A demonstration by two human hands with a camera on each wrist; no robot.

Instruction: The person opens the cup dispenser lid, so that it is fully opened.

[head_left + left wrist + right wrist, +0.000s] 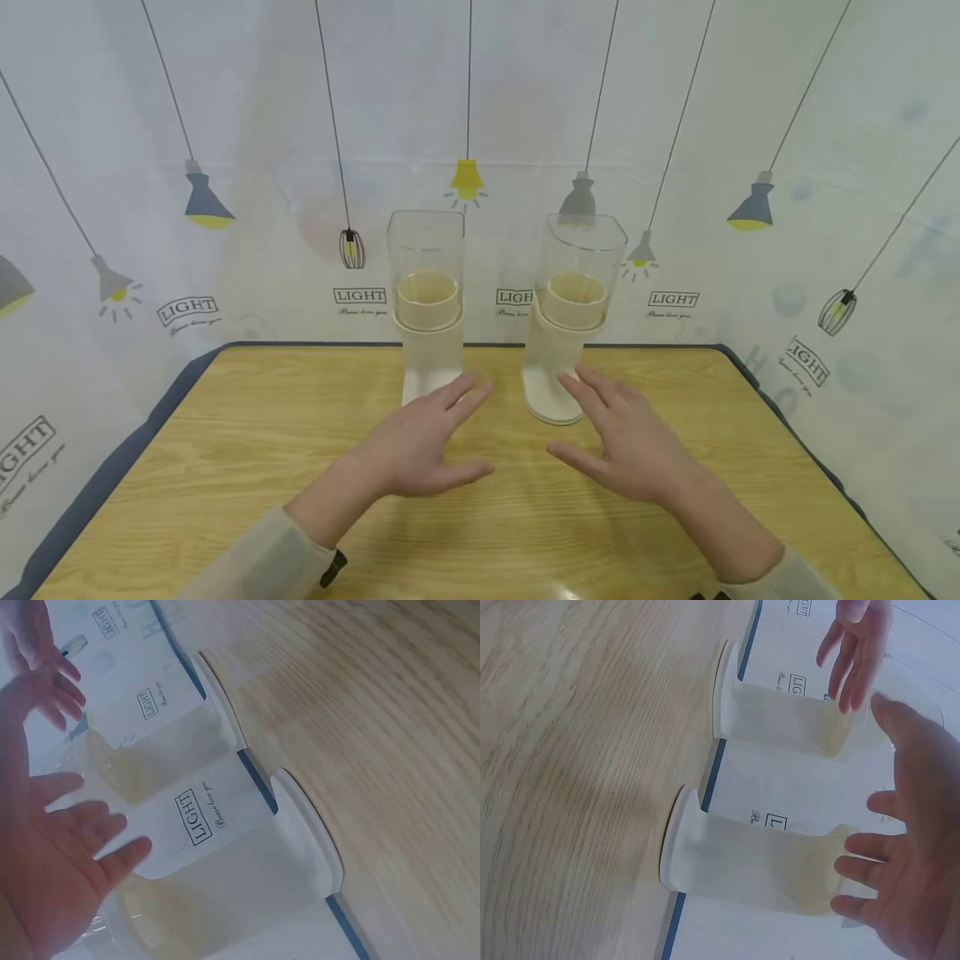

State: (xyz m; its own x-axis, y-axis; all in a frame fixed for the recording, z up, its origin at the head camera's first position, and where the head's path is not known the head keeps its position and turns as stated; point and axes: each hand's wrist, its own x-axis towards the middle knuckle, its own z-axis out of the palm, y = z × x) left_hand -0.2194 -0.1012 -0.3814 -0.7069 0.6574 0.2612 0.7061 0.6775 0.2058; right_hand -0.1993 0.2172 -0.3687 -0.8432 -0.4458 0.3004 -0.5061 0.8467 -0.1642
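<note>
Two white stands stand side by side at the back of the table, a left stand (433,358) and a right stand (551,354). Each bears a clear, open-topped holder with a cream-coloured cup-like ring inside, the left holder (426,250) and the right holder (583,250). In front of the left stand, my left hand (416,442) hovers with its fingers extended, hiding part of the base. My right hand (633,437) is held likewise before the right stand, fingers spread and thumb apart. Neither hand holds anything; the wrist views show both palms bare.
Beneath the hands is a wood-grain table (285,433) with a dark blue edge (150,417). A white curtain (270,100) printed with hanging lamps and LIGHT labels closes off the back and both sides, close behind the stands.
</note>
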